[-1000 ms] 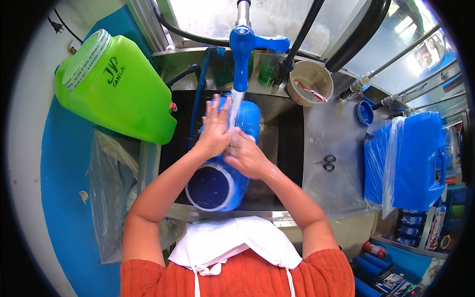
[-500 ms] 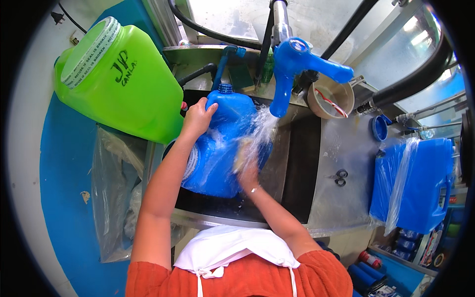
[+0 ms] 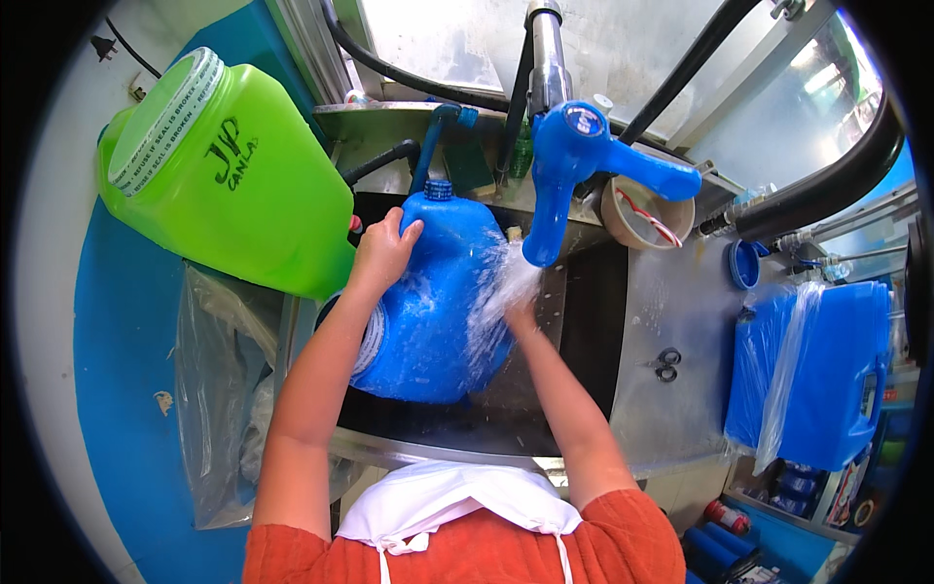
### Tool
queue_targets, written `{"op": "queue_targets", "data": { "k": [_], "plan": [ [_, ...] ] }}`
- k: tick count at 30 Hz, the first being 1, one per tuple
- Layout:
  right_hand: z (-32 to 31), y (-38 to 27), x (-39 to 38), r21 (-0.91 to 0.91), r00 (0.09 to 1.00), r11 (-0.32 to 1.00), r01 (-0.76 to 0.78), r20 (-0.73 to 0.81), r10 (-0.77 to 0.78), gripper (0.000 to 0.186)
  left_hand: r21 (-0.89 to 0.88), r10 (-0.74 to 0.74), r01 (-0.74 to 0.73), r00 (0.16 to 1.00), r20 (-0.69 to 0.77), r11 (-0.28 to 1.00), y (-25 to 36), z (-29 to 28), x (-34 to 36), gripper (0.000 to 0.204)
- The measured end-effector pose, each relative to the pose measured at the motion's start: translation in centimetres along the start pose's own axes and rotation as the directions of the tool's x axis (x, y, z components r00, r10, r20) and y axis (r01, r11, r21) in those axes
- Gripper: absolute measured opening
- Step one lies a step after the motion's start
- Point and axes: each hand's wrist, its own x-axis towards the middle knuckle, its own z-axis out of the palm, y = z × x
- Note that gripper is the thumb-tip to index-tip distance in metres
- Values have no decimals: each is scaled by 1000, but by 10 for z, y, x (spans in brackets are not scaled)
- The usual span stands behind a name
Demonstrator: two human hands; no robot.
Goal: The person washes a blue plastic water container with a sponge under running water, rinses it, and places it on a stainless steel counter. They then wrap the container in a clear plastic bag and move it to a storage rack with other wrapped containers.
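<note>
A blue plastic jug lies tilted in the dark sink, its small ribbed cap at the far end and a wide white-ringed opening at its left side. My left hand grips the jug's upper left edge, fingers closed around it. From a blue tap, water gushes onto the jug's right side and splashes. Beside that side is my right hand, its fingers hidden by the spray and the jug. A small pale yellowish thing shows above the splash; whether my right hand holds it is unclear.
A large green jug leans at the left over clear plastic bags. Right of the sink are a beige dipper, a blue lid, black scissors and another blue jug partly wrapped in plastic.
My right hand has moved from the jug's upper face to its right side, behind the water. My left hand keeps its hold on the jug.
</note>
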Motion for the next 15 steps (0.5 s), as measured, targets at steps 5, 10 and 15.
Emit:
{"op": "queue_targets", "data": {
  "k": [5,10,15],
  "plan": [
    [-20,32,18,368,884,815,-447,42,466,49,59,35,-32,998,-50,998,4,-4,-7,42],
    [11,-110,27,-152,917,937,314,-207,-341,43,152,95,-89,995,-33,984,31,-1,-21,35],
    [-6,-200,44,-427,757,681,595,13,-653,27,-6,233,-233,972,11,972,61,3,-52,33]
  ]
}}
